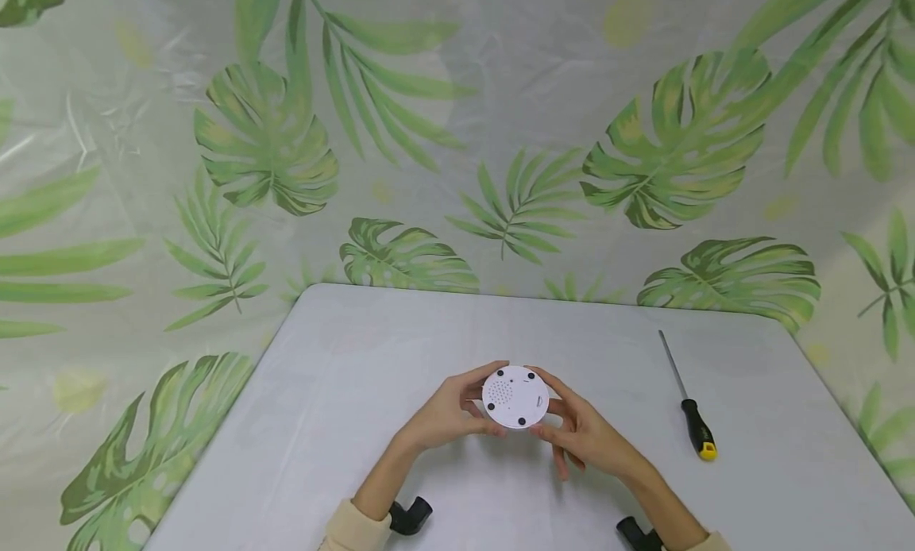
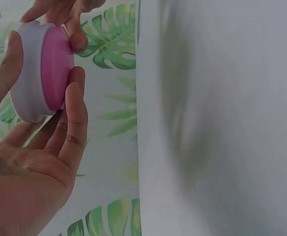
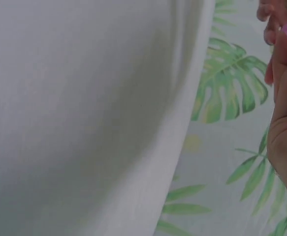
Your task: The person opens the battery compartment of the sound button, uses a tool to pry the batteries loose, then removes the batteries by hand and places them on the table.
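Note:
Both hands hold up a small round device (image 1: 515, 397) above the table, its white underside facing the head camera. That face has black round feet, a patch of small speaker holes and a little slot near one edge. In the left wrist view its other side is a pink dome (image 2: 56, 69) set in a white rim. My left hand (image 1: 452, 408) grips one side, thumb below and fingers at the upper edge and behind. On the opposite side my right hand (image 1: 589, 433) pinches the rim between thumb and index finger, with its other fingers hanging lower.
A screwdriver (image 1: 693, 424) with a black and yellow handle lies on the white-covered table (image 1: 357, 337) to the right, its shaft pointing away. Black wrist mounts (image 1: 411, 517) sit at both wrists. Behind the table hangs a leaf-patterned sheet (image 1: 515, 98).

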Demonstrator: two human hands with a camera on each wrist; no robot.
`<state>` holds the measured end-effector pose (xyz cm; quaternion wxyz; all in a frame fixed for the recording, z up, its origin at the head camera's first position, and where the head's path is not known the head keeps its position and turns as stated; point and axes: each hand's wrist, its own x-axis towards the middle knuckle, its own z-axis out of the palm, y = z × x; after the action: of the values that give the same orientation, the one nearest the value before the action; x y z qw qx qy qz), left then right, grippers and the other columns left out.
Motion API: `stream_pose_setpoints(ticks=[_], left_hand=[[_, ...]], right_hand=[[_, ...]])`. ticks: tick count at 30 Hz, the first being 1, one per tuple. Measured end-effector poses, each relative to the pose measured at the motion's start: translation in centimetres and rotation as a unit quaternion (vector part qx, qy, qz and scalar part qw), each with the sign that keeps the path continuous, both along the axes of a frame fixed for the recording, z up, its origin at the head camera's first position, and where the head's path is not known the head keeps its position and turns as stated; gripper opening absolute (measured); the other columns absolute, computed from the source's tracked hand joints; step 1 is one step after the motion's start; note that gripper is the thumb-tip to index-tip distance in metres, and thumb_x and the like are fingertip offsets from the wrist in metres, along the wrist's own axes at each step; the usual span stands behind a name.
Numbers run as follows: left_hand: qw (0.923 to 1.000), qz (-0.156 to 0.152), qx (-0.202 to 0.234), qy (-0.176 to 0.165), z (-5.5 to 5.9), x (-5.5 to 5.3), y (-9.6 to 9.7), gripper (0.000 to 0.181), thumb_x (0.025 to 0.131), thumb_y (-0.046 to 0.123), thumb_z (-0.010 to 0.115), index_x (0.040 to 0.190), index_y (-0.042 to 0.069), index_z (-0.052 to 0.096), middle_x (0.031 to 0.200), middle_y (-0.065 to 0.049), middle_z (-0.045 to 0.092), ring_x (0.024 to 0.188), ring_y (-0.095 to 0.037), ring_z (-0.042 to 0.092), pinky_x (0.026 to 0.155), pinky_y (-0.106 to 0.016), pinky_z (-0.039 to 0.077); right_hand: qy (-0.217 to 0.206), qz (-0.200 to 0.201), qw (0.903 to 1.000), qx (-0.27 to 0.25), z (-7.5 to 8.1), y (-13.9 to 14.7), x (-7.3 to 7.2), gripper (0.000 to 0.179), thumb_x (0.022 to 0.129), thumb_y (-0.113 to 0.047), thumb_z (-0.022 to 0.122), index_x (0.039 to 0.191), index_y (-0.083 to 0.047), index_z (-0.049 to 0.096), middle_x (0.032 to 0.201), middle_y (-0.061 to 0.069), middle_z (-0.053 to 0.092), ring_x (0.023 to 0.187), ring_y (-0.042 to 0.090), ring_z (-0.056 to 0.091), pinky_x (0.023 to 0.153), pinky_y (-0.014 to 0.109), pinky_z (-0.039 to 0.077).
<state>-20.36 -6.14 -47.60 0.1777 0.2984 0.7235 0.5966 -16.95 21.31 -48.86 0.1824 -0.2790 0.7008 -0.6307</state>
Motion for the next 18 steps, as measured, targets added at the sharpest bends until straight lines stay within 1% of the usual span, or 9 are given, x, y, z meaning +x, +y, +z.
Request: stream_pose_setpoints(ticks=[1, 3, 6, 9, 13, 15, 18], left_hand=[[1.0, 0.006, 0.001, -0.003, 0.0, 0.0, 0.1, 0.093, 0.079, 0.002, 0.088, 0.158, 0.014, 0.042, 0.153, -0.007, 0.056, 0.113, -0.01, 0.067, 0.078, -0.024, 0.061], [0.9999, 0.013, 0.003, -0.009, 0.0, 0.0, 0.1, 0.091, 0.078, -0.001, 0.088, 0.157, 0.014, 0.044, 0.152, -0.008, 0.056, 0.113, -0.01, 0.067, 0.078, -0.023, 0.06], [0.9998, 0.014, 0.007, -0.014, -0.1, 0.0, 0.0, 0.09, 0.078, -0.002, 0.087, 0.157, 0.013, 0.045, 0.152, -0.009, 0.056, 0.11, -0.009, 0.068, 0.078, -0.022, 0.06], [0.9997, 0.013, 0.017, -0.009, 0.0, 0.0, 0.0, 0.086, 0.081, 0.0, 0.086, 0.156, 0.013, 0.046, 0.153, -0.01, 0.055, 0.106, -0.01, 0.068, 0.079, -0.024, 0.061], [0.999, 0.03, 0.03, 0.012, 0.0, 0.0, 0.0, 0.081, 0.084, 0.004, 0.085, 0.155, 0.015, 0.048, 0.153, -0.009, 0.055, 0.107, -0.012, 0.068, 0.082, -0.027, 0.063], [0.9987, 0.039, 0.027, 0.02, 0.0, 0.0, 0.1, 0.082, 0.084, 0.005, 0.085, 0.156, 0.015, 0.047, 0.155, -0.006, 0.055, 0.11, -0.011, 0.066, 0.082, -0.027, 0.062], [0.9983, 0.046, 0.022, 0.028, -0.1, 0.0, 0.3, 0.084, 0.083, 0.005, 0.086, 0.157, 0.012, 0.045, 0.155, -0.005, 0.054, 0.114, -0.011, 0.064, 0.082, -0.026, 0.062]], right_hand=[[-0.002, -0.003, 1.0, 0.004, 0.1, -0.1, 0.0, 0.085, 0.101, -0.005, 0.064, 0.167, -0.019, 0.013, 0.136, 0.027, 0.061, 0.046, 0.021, 0.068, 0.033, 0.023, 0.041], [0.001, -0.013, 0.9997, 0.02, 0.2, -0.2, 0.1, 0.083, 0.1, -0.008, 0.067, 0.165, -0.02, 0.016, 0.133, 0.024, 0.063, 0.049, 0.024, 0.069, 0.035, 0.024, 0.045], [0.011, -0.036, 0.9982, 0.046, 0.5, -0.4, 0.1, 0.082, 0.097, -0.011, 0.072, 0.16, -0.021, 0.021, 0.129, 0.022, 0.064, 0.057, 0.032, 0.071, 0.039, 0.029, 0.052], [0.025, -0.067, 0.9955, 0.061, 0.7, -0.6, 0.2, 0.081, 0.094, -0.013, 0.076, 0.156, -0.021, 0.025, 0.128, 0.022, 0.062, 0.062, 0.035, 0.072, 0.042, 0.034, 0.057], [0.043, -0.124, 0.989, 0.068, 0.8, -1.3, 0.5, 0.082, 0.09, -0.014, 0.081, 0.152, -0.019, 0.029, 0.131, 0.024, 0.061, 0.058, 0.03, 0.071, 0.042, 0.034, 0.055], [0.056, -0.152, 0.9842, 0.072, 0.7, -1.7, 0.6, 0.083, 0.088, -0.015, 0.084, 0.151, -0.017, 0.03, 0.131, 0.024, 0.062, 0.056, 0.026, 0.069, 0.043, 0.032, 0.054], [0.064, -0.172, 0.98, 0.077, 0.6, -2.2, 0.8, 0.085, 0.086, -0.016, 0.085, 0.149, -0.014, 0.029, 0.13, 0.023, 0.062, 0.055, 0.025, 0.067, 0.044, 0.031, 0.055]])
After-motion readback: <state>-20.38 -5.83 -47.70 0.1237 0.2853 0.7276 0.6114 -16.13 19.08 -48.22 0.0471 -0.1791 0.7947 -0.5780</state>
